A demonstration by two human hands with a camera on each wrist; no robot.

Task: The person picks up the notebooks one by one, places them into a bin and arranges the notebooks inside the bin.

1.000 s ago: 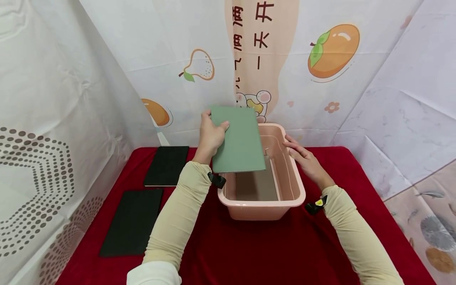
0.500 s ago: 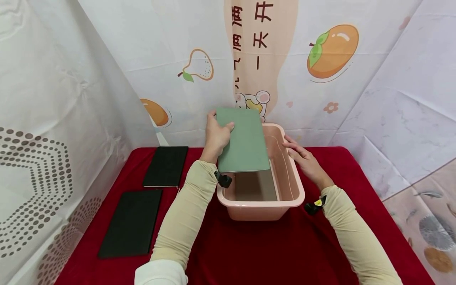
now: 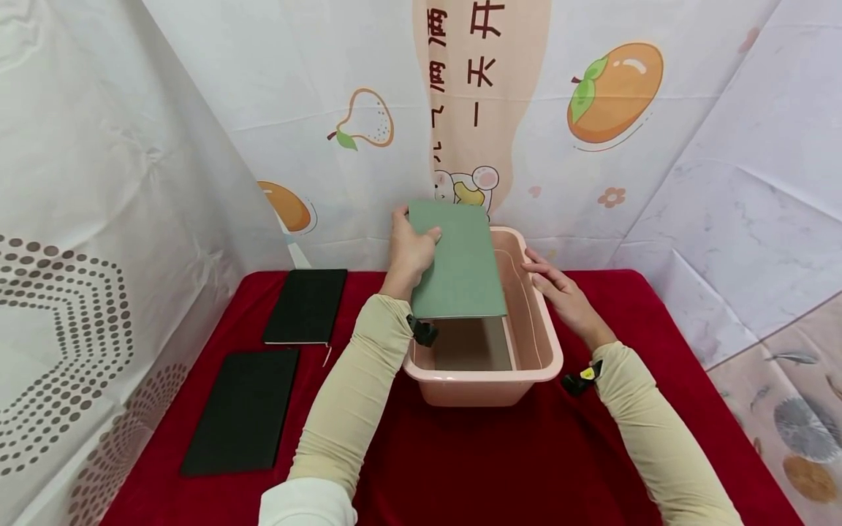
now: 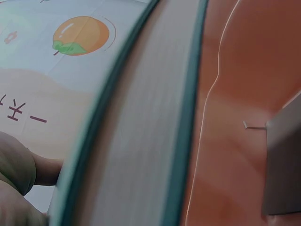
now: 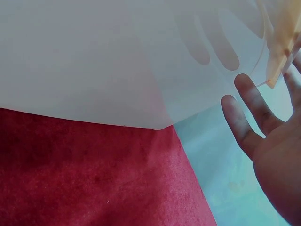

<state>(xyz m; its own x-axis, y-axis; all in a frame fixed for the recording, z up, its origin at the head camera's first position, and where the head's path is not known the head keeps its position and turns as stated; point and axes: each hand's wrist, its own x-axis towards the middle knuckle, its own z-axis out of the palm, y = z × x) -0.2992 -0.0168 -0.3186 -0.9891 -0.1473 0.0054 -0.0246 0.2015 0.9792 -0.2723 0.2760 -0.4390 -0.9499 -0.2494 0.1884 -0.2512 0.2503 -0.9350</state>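
Observation:
My left hand [image 3: 412, 252] grips a green hardcover notebook [image 3: 460, 263] by its left edge, thumb on the cover. The notebook is tilted over the left part of a pink plastic basin [image 3: 483, 376]. In the left wrist view the notebook [image 4: 136, 117] shows its thick pale page edges between two green covers. A grey-brown book [image 3: 470, 347] lies inside the basin, partly hidden by the green one; a thin ribbon pokes out of this book [image 4: 287, 165]. My right hand [image 3: 562, 296] touches the basin's right rim, its fingers [image 5: 251, 96] extended along the outer wall.
Two black notebooks [image 3: 305, 307] lie on the red cloth [image 3: 500, 467] to the left, the nearer black notebook [image 3: 240, 413] without a visible ribbon. A printed white curtain [image 3: 263, 88] hangs close behind the basin and along both sides.
My left hand has carried the green notebook a little to the right and slightly down, further over the basin. The right hand stays at the rim.

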